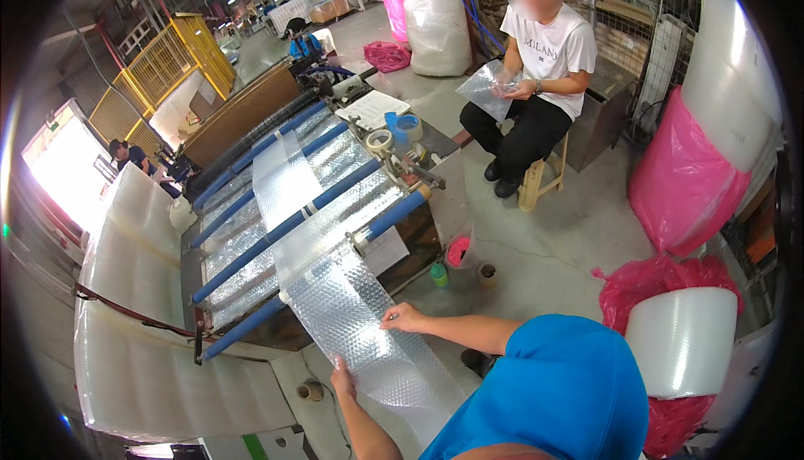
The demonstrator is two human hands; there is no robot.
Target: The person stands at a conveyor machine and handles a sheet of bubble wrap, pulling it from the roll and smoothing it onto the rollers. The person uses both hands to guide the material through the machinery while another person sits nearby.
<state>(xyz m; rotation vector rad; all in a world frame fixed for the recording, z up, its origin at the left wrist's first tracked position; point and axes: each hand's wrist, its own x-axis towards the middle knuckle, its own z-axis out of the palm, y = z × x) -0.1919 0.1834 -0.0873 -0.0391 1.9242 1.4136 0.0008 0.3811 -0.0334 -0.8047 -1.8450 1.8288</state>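
A strip of clear bubble wrap [343, 305] comes off the roller machine and runs down toward my body. My left hand [342, 378] grips its left edge, with the thumb up against the film. On the opposite edge, a little farther up, my right hand [405, 317] is closed in a pinch on the film. Between the hands the strip hangs taut and shiny. Its lower end passes down beside my blue shirt [561, 385], where I cannot make out the end.
Blue rollers [289, 232] cross the machine ahead. Tape rolls [379, 141] sit at its right corner. A seated person [548, 49] holds clear film at the upper right. A large bubble wrap roll [682, 343] stands at my right. A green bottle [439, 274] is on the floor.
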